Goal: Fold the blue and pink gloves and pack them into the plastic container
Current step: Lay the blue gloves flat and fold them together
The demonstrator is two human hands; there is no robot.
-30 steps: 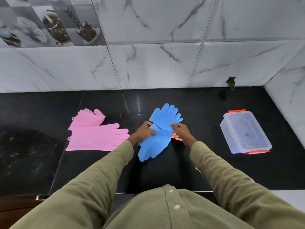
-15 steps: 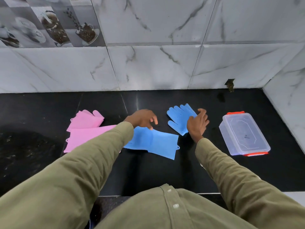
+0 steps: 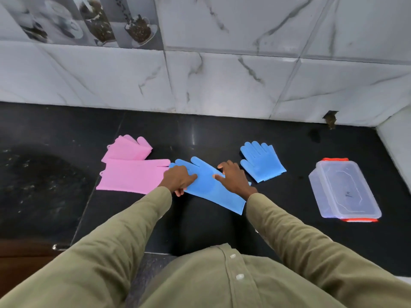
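Two hands press flat on the unfolded blue glove (image 3: 209,185), which lies diagonally on the black counter (image 3: 278,218) nearest the body. Left hand (image 3: 179,178) pins its finger end, right hand (image 3: 233,180) its palm; fingers of both are spread, gripping nothing, probably steadying it for a fold. Just left of this glove, touching its fingertips, lies a flat pink glove (image 3: 133,175); behind that, a folded pink glove (image 3: 129,148). Right and slightly beyond sits the folded blue glove (image 3: 261,162), likely parked clear. Well right, the plastic container (image 3: 344,190) waits, lid on.
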